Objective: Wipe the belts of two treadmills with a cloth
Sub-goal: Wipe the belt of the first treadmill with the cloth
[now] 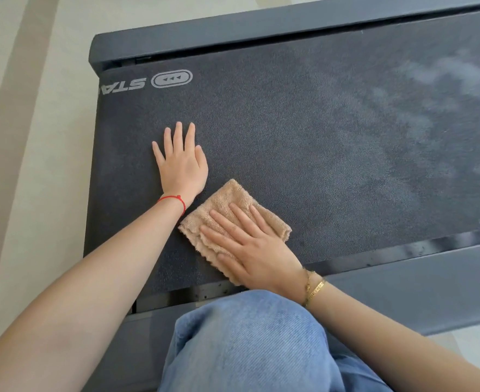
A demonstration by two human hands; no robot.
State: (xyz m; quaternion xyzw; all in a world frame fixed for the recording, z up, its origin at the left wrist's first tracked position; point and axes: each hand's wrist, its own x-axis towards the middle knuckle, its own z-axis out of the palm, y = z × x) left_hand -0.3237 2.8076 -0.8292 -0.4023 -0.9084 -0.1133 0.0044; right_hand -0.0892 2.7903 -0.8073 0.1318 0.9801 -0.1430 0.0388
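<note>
A dark textured treadmill belt [303,142] fills most of the view, with pale dusty smears toward its right end. A folded tan cloth [228,203] lies on the belt near its front edge. My right hand [250,247] presses flat on the cloth with straight, spread fingers. To the cloth's upper left, my left hand [180,162] rests flat on the bare belt, fingers straight, holding nothing.
Grey side rails run along the far edge [261,22] and the near edge [416,290] of the treadmill. A white printed logo [171,79] marks the belt's left end. Pale floor [35,137] lies to the left. My knee in blue jeans [247,343] is at the bottom.
</note>
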